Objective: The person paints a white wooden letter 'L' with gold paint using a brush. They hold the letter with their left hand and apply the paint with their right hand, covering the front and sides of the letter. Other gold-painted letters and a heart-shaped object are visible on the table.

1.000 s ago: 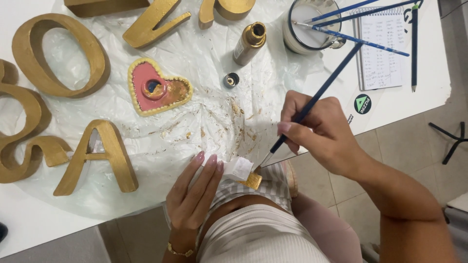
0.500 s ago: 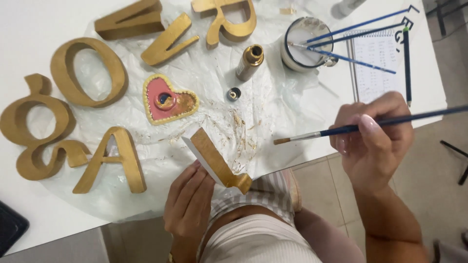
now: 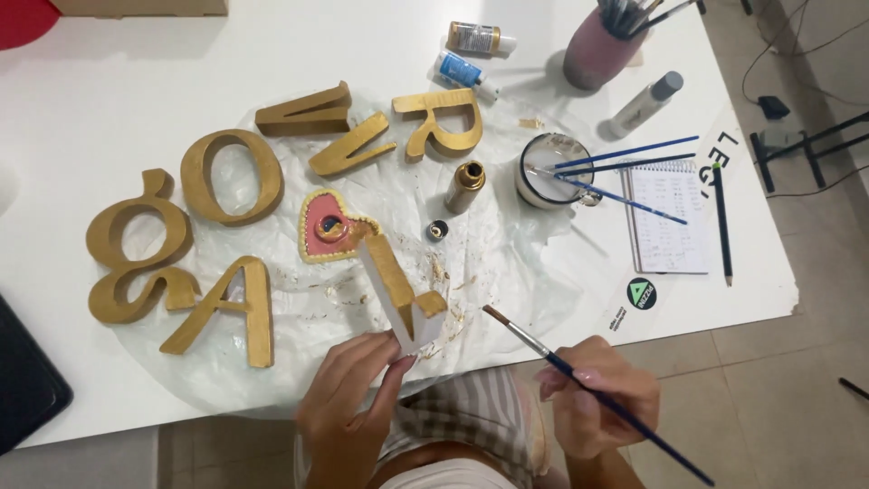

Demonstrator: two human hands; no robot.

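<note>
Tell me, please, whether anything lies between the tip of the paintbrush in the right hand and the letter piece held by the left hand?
Nothing visible does. The paintbrush in the right hand has its bristles just right of the letter piece that the left hand holds up at the table edge; only bare plastic sheet shows between them.

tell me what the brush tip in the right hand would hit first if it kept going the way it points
Held in the right hand, the paintbrush points up-left; its bristles would likely meet the gold-and-white letter that the left hand holds, though depth is unclear.
</note>
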